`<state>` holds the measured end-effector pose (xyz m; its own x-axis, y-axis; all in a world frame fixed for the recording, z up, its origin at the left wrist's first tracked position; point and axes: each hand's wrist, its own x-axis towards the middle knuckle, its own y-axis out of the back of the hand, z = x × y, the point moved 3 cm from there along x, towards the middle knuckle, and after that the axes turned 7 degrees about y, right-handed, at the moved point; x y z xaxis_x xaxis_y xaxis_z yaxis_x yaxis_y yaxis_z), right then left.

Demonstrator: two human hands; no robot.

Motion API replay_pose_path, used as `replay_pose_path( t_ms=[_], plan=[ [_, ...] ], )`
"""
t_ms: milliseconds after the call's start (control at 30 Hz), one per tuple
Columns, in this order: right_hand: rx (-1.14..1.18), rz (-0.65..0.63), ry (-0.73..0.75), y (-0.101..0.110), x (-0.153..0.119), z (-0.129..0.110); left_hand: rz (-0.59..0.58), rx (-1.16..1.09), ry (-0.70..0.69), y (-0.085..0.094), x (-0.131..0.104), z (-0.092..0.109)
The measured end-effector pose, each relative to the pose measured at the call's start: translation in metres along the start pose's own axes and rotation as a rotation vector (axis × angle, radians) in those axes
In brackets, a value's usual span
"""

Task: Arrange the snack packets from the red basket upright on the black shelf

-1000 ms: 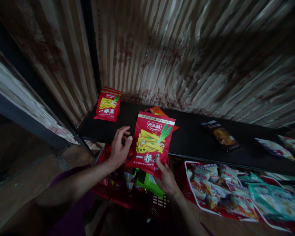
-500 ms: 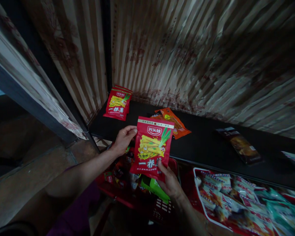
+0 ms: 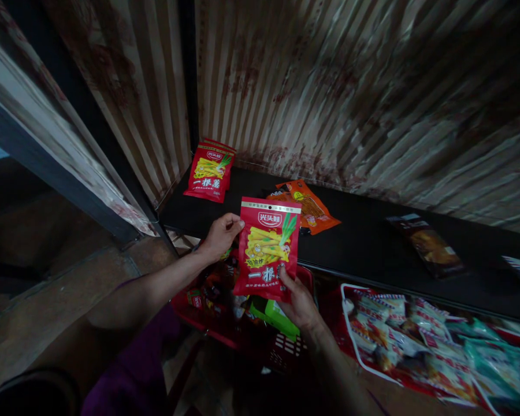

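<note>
A red snack bag [image 3: 266, 245] with yellow sticks and a green onion printed on it is held upright, front facing me. My left hand [image 3: 220, 236] pinches its upper left edge between thumb and fingers. Around the lower right side closes my right hand [image 3: 301, 303], thumb on the front and fingers hidden behind. Similar red snack bags [image 3: 211, 171] lean in the far left corner of the black shelf [image 3: 351, 242]. Orange snack packets [image 3: 312, 207] lie on the shelf just behind the held bag.
Below the shelf stands a red basket [image 3: 238, 341] with mixed packets, among them a green package [image 3: 277, 318]. To the right, a white-rimmed basket [image 3: 349, 323] holds several snack bags. A brown packet [image 3: 431, 245] lies on the shelf. Behind hangs a striped curtain [image 3: 307, 86]; a dark post [image 3: 117, 156] stands left.
The held bag has turned slightly more upright, with both hands still on it. The shelf's left end and its bags sit a little higher in view.
</note>
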<state>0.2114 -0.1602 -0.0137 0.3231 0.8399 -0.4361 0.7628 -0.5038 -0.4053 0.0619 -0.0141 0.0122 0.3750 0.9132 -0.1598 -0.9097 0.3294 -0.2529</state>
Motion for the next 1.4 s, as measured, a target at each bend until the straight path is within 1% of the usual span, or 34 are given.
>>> replay_pose_path(
  t_ms=[100, 167, 300, 433, 533, 700, 833, 933, 1067, 1200, 1300, 1400],
  plan=[
    [0.008, -0.003, 0.004, 0.001, 0.001, 0.002, -0.013, -0.021, 0.038, -0.001, -0.002, 0.0],
    [0.01, 0.0, 0.011, 0.002, 0.002, 0.003, -0.045, -0.046, 0.088, -0.003, -0.005, -0.001],
    [0.025, 0.006, 0.065, 0.003, 0.006, 0.0, -0.185, -0.038, 0.203, -0.008, -0.014, -0.006],
    [0.028, 0.03, 0.099, 0.008, 0.01, -0.004, -0.28, -0.021, 0.269, -0.01, -0.019, -0.014],
    [0.013, 0.003, 0.125, 0.011, 0.012, -0.006, -0.353, -0.016, 0.316, -0.011, -0.022, -0.019],
    [0.051, 0.007, 0.147, 0.014, 0.014, -0.009, -0.45, -0.046, 0.361, -0.014, -0.027, -0.022],
    [0.089, -0.005, 0.169, 0.012, 0.014, -0.012, -0.495, -0.049, 0.412, -0.017, -0.031, -0.025],
    [0.101, -0.017, 0.174, 0.011, 0.014, -0.013, -0.481, -0.029, 0.416, -0.017, -0.031, -0.028],
    [0.099, -0.063, 0.129, 0.014, 0.012, -0.014, -0.368, -0.012, 0.356, -0.015, -0.027, -0.028],
    [0.081, -0.093, 0.161, 0.016, 0.007, -0.022, -0.312, 0.018, 0.315, -0.011, -0.022, -0.026],
    [0.035, -0.176, 0.185, 0.013, 0.001, -0.031, -0.273, 0.061, 0.28, -0.009, -0.019, -0.026],
    [-0.015, -0.251, 0.192, 0.009, -0.002, -0.035, -0.232, 0.092, 0.234, -0.01, -0.018, -0.027]
  ],
)
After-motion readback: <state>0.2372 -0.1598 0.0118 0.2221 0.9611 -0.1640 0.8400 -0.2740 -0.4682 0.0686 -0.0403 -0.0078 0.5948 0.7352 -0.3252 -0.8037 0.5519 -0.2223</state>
